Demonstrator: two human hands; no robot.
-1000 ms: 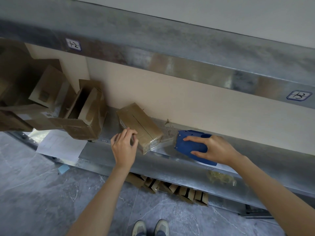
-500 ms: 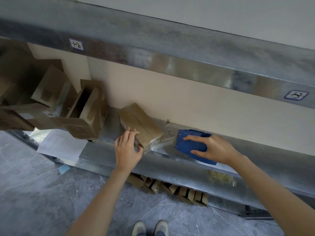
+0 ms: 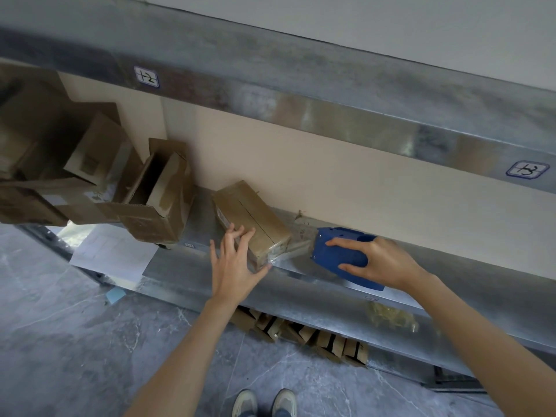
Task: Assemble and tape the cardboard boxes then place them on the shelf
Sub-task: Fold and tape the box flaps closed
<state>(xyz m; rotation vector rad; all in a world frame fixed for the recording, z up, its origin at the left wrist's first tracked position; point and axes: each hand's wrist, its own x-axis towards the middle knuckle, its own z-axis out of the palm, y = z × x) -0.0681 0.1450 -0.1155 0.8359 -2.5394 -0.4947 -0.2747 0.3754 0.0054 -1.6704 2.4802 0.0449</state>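
Two grips: left hand (image 3: 234, 267) flat on box (image 3: 251, 213), right hand (image 3: 383, 263) around blue dispenser (image 3: 332, 256).

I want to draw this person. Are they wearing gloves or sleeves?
No gloves and no sleeves in view. The left hand and right hand are bare, no rings showing. The left forearm and right forearm are uncovered, with no watch or bracelet.

A small brown cardboard box (image 3: 249, 218), taped shut, lies at an angle on the metal shelf (image 3: 186, 266), just beside a blue tape dispenser (image 3: 334, 254).
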